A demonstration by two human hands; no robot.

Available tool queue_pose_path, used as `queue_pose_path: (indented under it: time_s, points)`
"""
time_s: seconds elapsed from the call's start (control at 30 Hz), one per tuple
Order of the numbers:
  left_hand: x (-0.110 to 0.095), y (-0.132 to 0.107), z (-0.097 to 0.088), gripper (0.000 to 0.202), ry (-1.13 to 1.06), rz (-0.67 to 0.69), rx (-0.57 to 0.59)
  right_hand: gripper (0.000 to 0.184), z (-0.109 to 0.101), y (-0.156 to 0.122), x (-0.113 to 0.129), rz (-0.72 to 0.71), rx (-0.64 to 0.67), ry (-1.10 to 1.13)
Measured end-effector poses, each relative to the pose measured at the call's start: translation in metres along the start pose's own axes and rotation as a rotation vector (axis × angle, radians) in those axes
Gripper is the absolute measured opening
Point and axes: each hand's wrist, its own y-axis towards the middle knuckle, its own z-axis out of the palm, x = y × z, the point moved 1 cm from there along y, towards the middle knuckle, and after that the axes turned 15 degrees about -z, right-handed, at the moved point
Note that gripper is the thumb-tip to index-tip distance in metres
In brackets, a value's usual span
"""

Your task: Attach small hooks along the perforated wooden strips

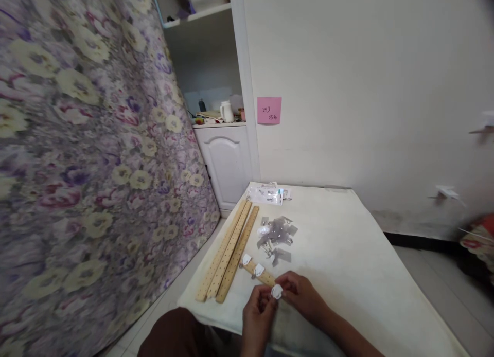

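Left hand (258, 306) and right hand (299, 293): fingertips clamped on white rounded piece (277, 291), near front edge of table (328, 254). Pink note (269, 110), "243", second line unclear, on white wall (366, 89); floral curtain (96, 166) beyond left edge.

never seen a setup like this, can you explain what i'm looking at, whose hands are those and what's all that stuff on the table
There is no robot here, just a person working bare-handed. The single picture comes from a camera worn on their head, looking forward and down, so the hands show at the bottom.

The left hand and right hand meet over a small white piece, held at their fingertips. A short wooden strip runs away from them, with two more white pieces along it.

On the pale-covered table, three long dotted wooden strips lie to the left. Beyond the hands is a heap of small clear parts, too small to name, and near the far edge a flat packet.
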Motion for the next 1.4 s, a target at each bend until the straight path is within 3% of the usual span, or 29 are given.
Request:
queue_pose_path:
  time_s: [0.3, 0.6, 0.87, 1.4]
  points:
    - [-0.005, 0.007, -0.002, 0.024, 0.254, 0.103, -0.168, 0.028, 0.009, 0.020, -0.016, -0.060, -0.004, -0.198]
    - [0.003, 0.012, -0.001, 0.013, 0.334, 0.174, -0.143, 0.033, 0.009, 0.021, -0.026, -0.050, -0.018, -0.251]
    - [0.005, 0.015, -0.001, 0.006, 0.495, 0.267, -0.206, 0.031, 0.008, 0.019, -0.033, -0.016, -0.028, -0.252]
    - [0.008, 0.015, -0.001, 0.008, 0.563, 0.337, -0.232, 0.032, 0.011, 0.018, -0.033, -0.041, -0.062, -0.280]
